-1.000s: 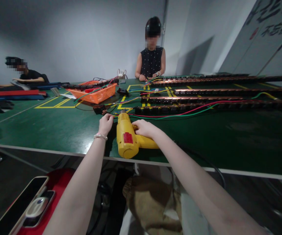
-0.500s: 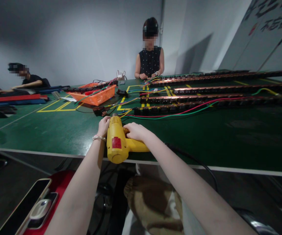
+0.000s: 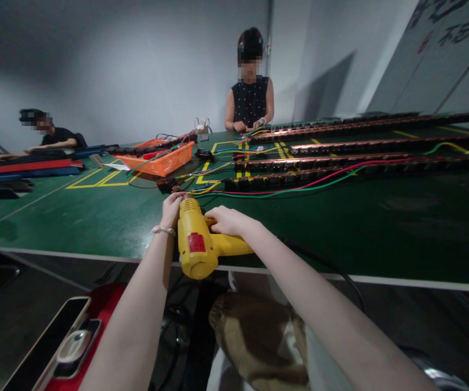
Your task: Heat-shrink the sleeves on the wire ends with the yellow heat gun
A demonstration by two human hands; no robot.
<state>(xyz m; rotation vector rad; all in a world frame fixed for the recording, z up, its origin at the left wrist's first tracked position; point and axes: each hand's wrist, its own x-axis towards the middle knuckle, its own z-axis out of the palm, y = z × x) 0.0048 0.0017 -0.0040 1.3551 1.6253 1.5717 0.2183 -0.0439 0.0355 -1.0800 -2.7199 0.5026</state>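
Observation:
My right hand [image 3: 226, 221] is closed round the handle of a yellow heat gun [image 3: 197, 244], which has a red label on its body. The gun points away from me, its metal nozzle [image 3: 189, 195] just beside my left fingertips. My left hand [image 3: 172, 209] is pinched on the ends of the coloured wires [image 3: 207, 191]; the exact grip is partly hidden by the gun. These yellow, red and green wires run right along a long black strip with copper edges [image 3: 258, 183]. A small black and copper part [image 3: 169, 185] lies just beyond my left hand.
On the green table [image 3: 95, 222] stands an orange basket [image 3: 164, 163] holding wires. More long strips [image 3: 340, 147] lie to the right. A co-worker [image 3: 249, 103] stands across the table; another person [image 3: 55, 136] is far left. Phones [image 3: 50, 336] rest on a red seat at lower left.
The heat gun's rear has tipped slightly down and toward me, and its nozzle shows a little further left, closer to my left fingertips. The camera view has shifted slightly.

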